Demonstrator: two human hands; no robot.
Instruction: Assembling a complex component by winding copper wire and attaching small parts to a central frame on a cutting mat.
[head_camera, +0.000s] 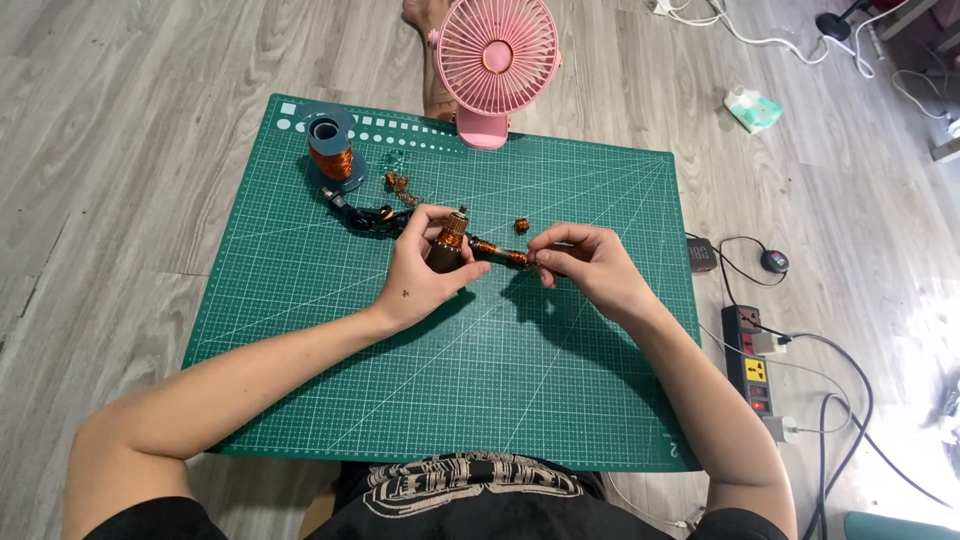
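Observation:
My left hand (425, 272) grips a small dark winding tool (448, 247) with a brass tip, held over the green cutting mat (450, 370). A rod carrying copper wire coils (498, 252) runs from the tool toward my right hand (590, 268), whose fingertips pinch its far end. One small loose copper coil (521, 225) lies just behind the hands. A spool of copper wire (331, 150) stands at the mat's far left, with a few small coils (400, 185) and a black cable (370, 217) near it.
A pink desk fan (495, 60) stands at the mat's far edge, with a person's foot (425, 30) behind it. A power strip (755, 370), cables and a small black device (700, 254) lie on the wood floor to the right. A tissue pack (752, 108) sits far right.

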